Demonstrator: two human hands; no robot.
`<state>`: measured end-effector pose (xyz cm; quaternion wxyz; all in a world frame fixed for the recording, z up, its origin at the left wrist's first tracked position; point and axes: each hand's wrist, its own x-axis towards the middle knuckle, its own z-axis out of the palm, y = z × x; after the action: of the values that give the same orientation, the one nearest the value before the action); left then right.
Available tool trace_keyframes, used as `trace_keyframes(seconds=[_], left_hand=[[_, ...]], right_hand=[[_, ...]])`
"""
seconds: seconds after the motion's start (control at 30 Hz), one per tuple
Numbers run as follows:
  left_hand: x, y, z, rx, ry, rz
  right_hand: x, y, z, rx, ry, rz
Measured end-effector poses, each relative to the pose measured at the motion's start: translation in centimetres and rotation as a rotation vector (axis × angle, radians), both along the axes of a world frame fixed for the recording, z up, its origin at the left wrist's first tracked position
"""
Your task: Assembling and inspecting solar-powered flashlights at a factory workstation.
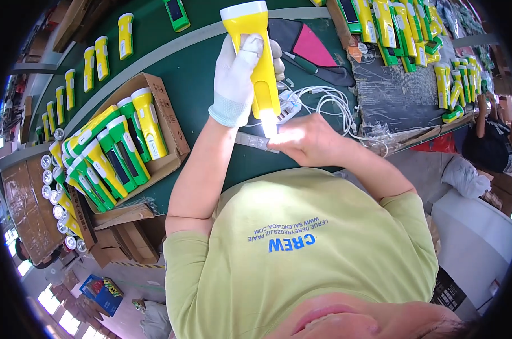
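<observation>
My left hand (236, 76), in a white knit glove, is wrapped around a yellow flashlight (262, 79) with a white-rimmed head. The flashlight stands almost upright over the table, head at the top. Its lower end glows brightly right beside my right hand (312, 141). That hand is bare, with thumb and fingers pressed together at the glowing end; glare hides what they pinch. Behind it, white cables (329, 99) and a white power strip (290, 107) lie on the green table (202, 73).
A cardboard box (164, 107) packed with green and yellow flashlights stands at left. Others stand in a row along the far left, such as a flashlight (125, 37). More pile up on a dark cardboard sheet (388, 93) at right. A black and pink cloth (312, 48) lies behind the cables.
</observation>
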<state>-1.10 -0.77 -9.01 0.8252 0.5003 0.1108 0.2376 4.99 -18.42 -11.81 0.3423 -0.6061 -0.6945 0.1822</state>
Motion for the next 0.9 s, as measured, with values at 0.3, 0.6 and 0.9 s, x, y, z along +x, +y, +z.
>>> trace_keyframes(seconds=[0.3, 0.6, 0.9], left_hand=[[-1.3, -2.1, -2.9, -0.108, 0.066, -0.119], [-2.9, -2.5, -1.6, -0.433, 0.124, -0.238], [-3.8, -3.4, -1.1, -0.217, 0.127, -0.071]], right_hand=[[-1.1, 0.0, 1.2, -0.113, 1.003, -0.297], [3.1, 1.5, 4.6, 0.087, 0.78, -0.409], [2.2, 1.6, 5.4, 0.153, 0.516, -0.465]])
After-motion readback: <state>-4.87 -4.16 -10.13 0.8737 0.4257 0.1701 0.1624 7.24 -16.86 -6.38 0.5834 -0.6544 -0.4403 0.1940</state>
